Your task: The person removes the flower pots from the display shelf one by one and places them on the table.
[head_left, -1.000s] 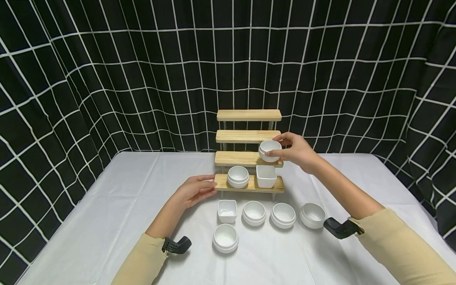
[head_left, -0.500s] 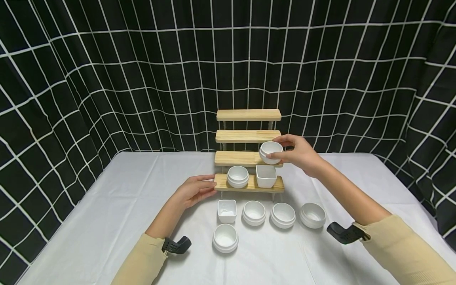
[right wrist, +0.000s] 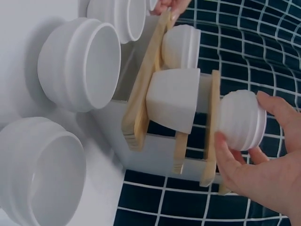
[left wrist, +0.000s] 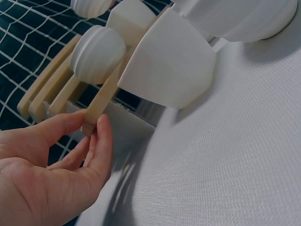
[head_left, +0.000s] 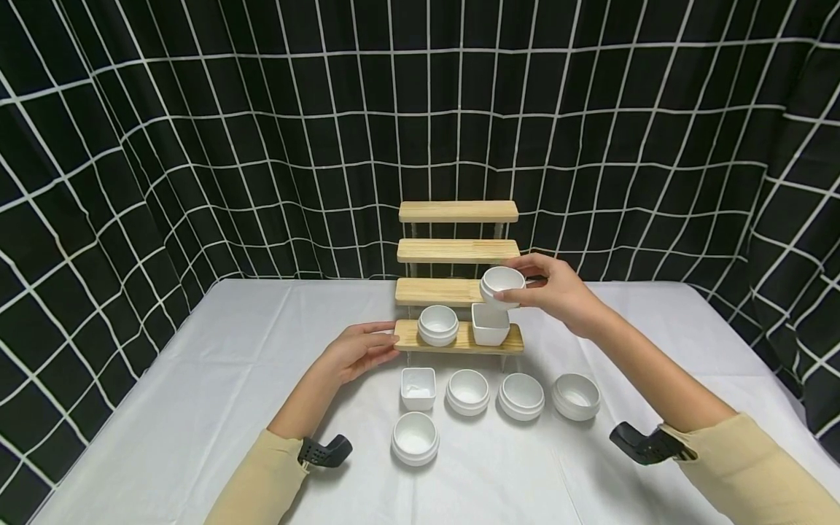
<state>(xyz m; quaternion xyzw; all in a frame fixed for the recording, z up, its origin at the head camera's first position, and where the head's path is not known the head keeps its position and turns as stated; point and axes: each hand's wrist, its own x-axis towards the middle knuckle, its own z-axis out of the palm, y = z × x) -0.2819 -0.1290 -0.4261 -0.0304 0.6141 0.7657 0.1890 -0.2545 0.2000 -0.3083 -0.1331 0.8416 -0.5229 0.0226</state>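
A stepped display stand with wooden shelves (head_left: 433, 292) stands on the white cloth. My left hand (head_left: 357, 351) pinches the left end of its lowest shelf between thumb and fingers, as the left wrist view also shows. In my right hand (head_left: 558, 295) is a round white bowl (head_left: 502, 284), gripped by its side and upright. It is off the shelves, by the right end of the second shelf from the bottom, and partly overlaps a square white bowl (head_left: 491, 328) in the head view. Left of that square bowl, another round bowl (head_left: 438, 324) sits on the lowest shelf.
In front of the stand, a small square bowl (head_left: 418, 388) and several round white bowls (head_left: 521, 396) stand on the cloth. The nearest is a round bowl (head_left: 415, 439). Behind the stand hangs a black curtain (head_left: 328, 146) with a white grid.
My right hand has drawn the round bowl slightly down and to the right, off the second shelf toward me. The left hand and the other bowls have stayed put.
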